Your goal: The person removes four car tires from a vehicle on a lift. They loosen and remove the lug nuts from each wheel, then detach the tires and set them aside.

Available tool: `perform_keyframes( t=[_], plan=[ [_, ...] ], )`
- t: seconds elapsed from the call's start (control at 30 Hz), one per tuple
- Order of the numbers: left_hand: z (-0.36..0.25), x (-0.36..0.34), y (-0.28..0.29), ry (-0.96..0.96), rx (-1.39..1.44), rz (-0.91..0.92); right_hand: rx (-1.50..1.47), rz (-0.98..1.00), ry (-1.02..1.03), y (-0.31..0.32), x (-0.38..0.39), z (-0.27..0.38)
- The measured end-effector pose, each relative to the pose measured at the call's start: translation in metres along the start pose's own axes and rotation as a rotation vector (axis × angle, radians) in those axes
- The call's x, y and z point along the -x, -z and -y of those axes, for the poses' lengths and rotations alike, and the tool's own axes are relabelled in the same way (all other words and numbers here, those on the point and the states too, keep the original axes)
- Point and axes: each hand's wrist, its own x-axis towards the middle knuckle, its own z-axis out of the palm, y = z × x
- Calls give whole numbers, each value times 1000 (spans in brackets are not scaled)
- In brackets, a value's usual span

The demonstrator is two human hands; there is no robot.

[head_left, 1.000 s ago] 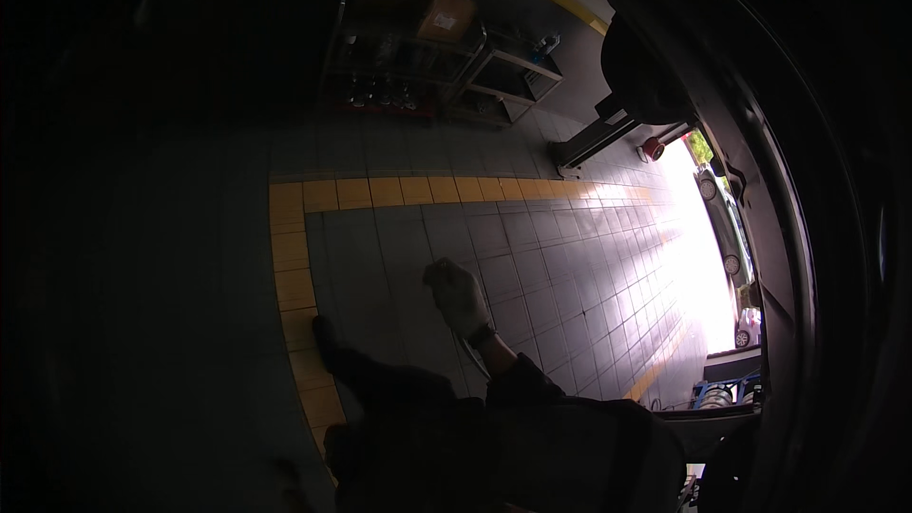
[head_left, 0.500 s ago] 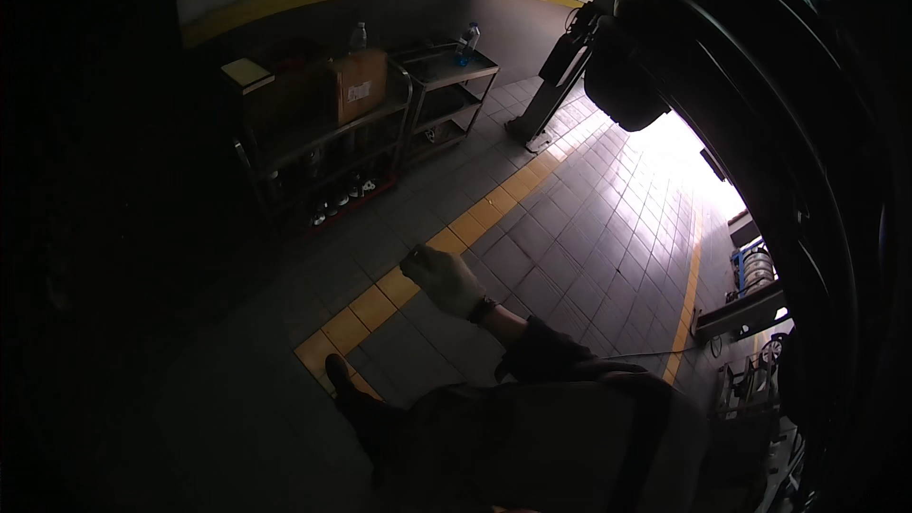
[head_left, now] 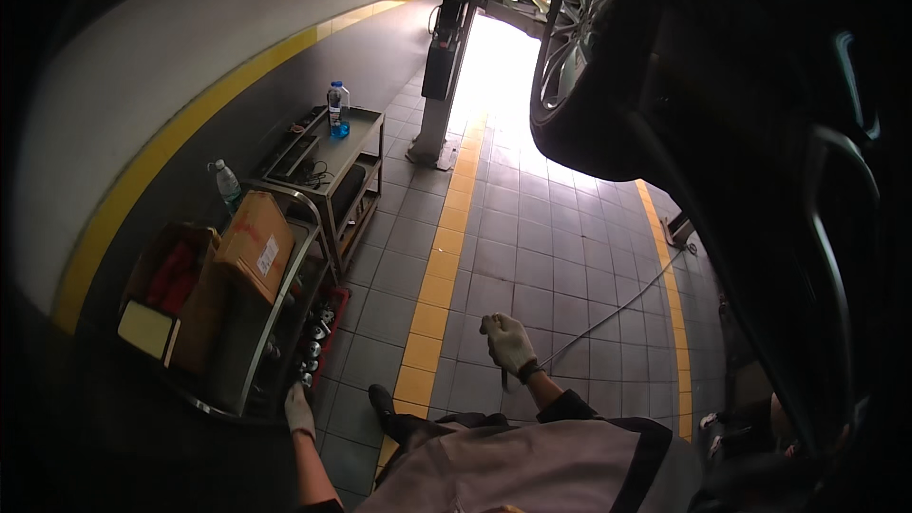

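My right hand [head_left: 508, 342], in a pale glove, is closed over the tiled floor; a dark shaft below it may be a tool, but I cannot make out what it holds. My left hand [head_left: 298, 408], also gloved, is low beside a red tray [head_left: 336, 304] of round metal pieces at the foot of a steel trolley [head_left: 256, 342]; its fingers are too dim to read. On the trolley are a cardboard box [head_left: 252, 237], red material [head_left: 176, 275] and a clear bottle [head_left: 226, 182].
A raised car [head_left: 722, 209] with its wheel [head_left: 575, 38] overhangs the right. A second cart [head_left: 356, 133] with bottles stands by the wall. A lift post [head_left: 442, 76] is ahead. A thin hose [head_left: 608, 309] crosses the yellow-lined tiles.
My view has swung toward the trolleys and lift post. My left hand has come into sight beside the trolley, and my right hand now appears lower and farther right in view.
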Motion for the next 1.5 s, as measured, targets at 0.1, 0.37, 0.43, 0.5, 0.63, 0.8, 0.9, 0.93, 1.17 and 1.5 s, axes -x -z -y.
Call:
perform_keyframes(
  t=[0.1,0.37,0.43,0.5,0.63,0.8,0.9,0.93,1.17,1.5],
  plan=[
    [-123,-72,-73,-30,57,239,-171,-82,-12,-19,-82,24],
    [-418,-162,-296,-470,-284,717,-460,-331,-109,-32,-195,75],
    [-488,-186,-358,-686,-365,838,-452,-438,-127,-30,-215,79],
    [-551,-199,-427,-820,-423,933,-513,-568,-166,-23,-234,82],
    [-671,-206,-567,-1205,-546,1061,-604,-821,-200,-17,-268,97],
    [-796,-153,-729,-1673,-687,1059,-631,-1010,-155,-23,-313,135],
    [-836,-113,-800,-1852,-606,1034,-612,-1124,-176,-25,-336,148],
    [-845,-102,-819,-1947,-590,976,-606,-1157,-186,-24,-344,148],
    [-862,-87,-876,-2458,-538,870,-703,-1318,-270,7,-404,121],
    [-873,-98,-917,-2638,-337,971,-141,-1336,-194,41,-523,87]
  ],
)
